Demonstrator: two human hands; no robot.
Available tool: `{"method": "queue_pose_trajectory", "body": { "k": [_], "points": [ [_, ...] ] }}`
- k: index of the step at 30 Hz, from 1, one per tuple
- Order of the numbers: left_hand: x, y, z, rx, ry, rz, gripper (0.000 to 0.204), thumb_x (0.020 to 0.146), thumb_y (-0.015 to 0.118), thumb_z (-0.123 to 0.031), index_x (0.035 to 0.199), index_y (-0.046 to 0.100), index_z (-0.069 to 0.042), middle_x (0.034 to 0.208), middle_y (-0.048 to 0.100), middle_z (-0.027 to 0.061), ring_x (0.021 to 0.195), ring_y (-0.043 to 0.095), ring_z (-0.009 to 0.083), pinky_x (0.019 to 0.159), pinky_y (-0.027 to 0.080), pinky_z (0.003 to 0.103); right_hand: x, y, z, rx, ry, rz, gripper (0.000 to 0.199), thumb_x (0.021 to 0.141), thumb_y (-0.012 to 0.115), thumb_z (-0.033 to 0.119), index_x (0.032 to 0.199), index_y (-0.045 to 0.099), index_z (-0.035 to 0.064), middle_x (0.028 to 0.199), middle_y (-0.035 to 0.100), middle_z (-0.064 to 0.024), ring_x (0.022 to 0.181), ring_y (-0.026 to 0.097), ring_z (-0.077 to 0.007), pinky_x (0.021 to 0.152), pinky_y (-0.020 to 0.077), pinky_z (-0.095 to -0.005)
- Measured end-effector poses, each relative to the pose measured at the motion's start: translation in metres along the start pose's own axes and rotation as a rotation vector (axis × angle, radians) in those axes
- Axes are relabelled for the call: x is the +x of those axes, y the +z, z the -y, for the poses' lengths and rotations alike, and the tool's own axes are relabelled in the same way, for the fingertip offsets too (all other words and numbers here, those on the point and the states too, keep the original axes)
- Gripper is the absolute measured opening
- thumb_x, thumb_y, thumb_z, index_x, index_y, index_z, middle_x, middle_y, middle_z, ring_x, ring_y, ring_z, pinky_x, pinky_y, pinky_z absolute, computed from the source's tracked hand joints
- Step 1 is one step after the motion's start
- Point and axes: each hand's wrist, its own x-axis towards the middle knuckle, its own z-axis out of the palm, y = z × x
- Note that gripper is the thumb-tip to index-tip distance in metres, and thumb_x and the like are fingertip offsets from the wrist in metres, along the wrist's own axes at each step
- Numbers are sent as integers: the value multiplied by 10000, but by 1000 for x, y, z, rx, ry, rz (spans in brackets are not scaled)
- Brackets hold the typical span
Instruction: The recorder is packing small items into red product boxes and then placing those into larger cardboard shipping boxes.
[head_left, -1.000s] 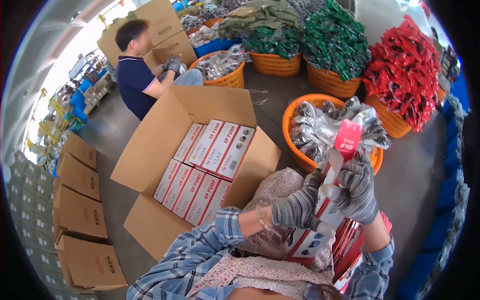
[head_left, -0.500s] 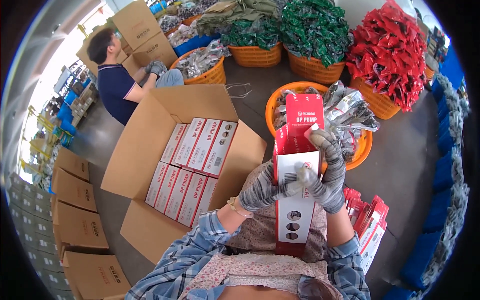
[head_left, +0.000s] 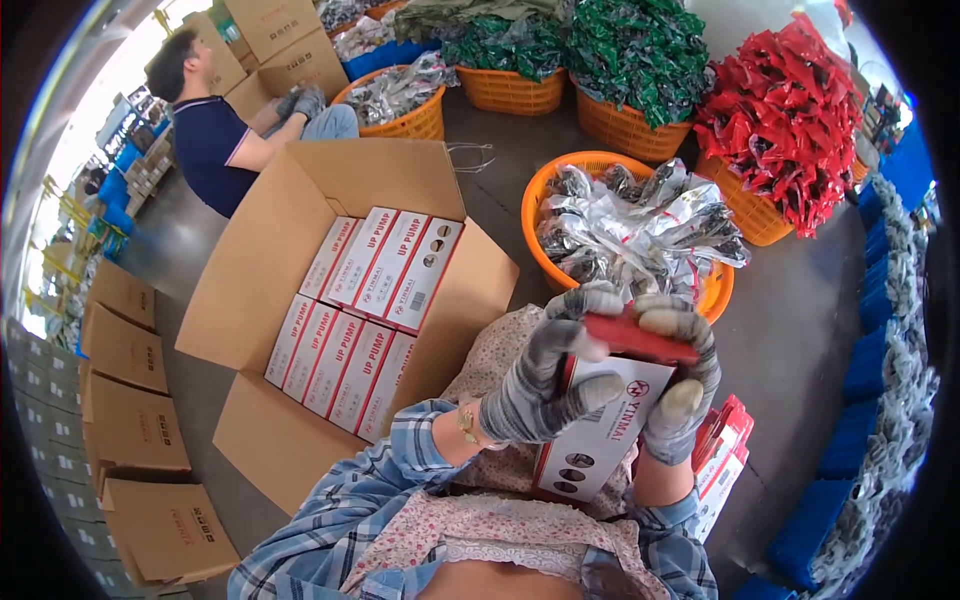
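In front of my lap stands a long white and red product box, tilted, with round cut-outs low on its face. My left hand, in a grey striped glove, grips the box's upper left side, thumb across the front. My right hand, gloved too, wraps the upper right corner. Between the fingers of both hands the red end flap lies folded across the top. To my left a large open carton holds two rows of similar boxes, lying packed side by side.
Ahead is an orange basket of plastic-bagged parts. Beyond it stand baskets heaped with green packets and red packets. More flat boxes lie by my right side. Cartons line the left; a co-worker sits far left.
The red flap, upright before, is now folded down over the box's end. Both hands have shifted to the top corners, and the box leans more. My view has shifted slightly.
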Motion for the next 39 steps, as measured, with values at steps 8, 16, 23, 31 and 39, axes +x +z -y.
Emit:
{"method": "queue_pose_trajectory", "body": {
  "k": [8,16,23,31,39],
  "points": [
    [-17,6,-27,-96,-224,-75,383,889,614,-158,1180,367,-120,1169,533,138,1146,476,269,1042,291,456,-29,5,12,-142,138,131,346,859,630,318,1030,558,26,1073,590,-155,1073,525,-269,992,358,-423],
    [-10,8,-33,-180,-447,-156,259,903,573,-107,1134,458,-87,1096,563,130,1032,523,233,973,374,440,-24,25,34,-216,321,-91,280,912,561,302,980,561,30,1036,605,-131,998,549,-224,957,386,-378],
    [-21,4,-29,-116,-415,-132,157,913,573,-135,1048,533,-66,1062,592,129,1037,530,222,958,396,420,-36,6,21,-299,221,57,392,941,500,408,923,578,24,997,596,-121,952,544,-225,916,403,-382],
    [-37,-2,-15,-102,-374,-109,293,881,635,-225,1118,543,-80,1158,566,102,1111,518,235,985,387,402,-40,-3,5,-293,78,167,443,958,446,436,1084,575,32,1094,560,-140,1021,532,-277,919,409,-419],
    [-25,-75,55,-580,-906,-426,447,872,623,-297,1252,495,-100,1236,537,77,1033,578,209,883,496,331,-64,-16,-63,-576,191,437,422,968,464,323,1305,442,69,1320,468,-157,1272,420,-288,1082,281,-484]
  ]
}}
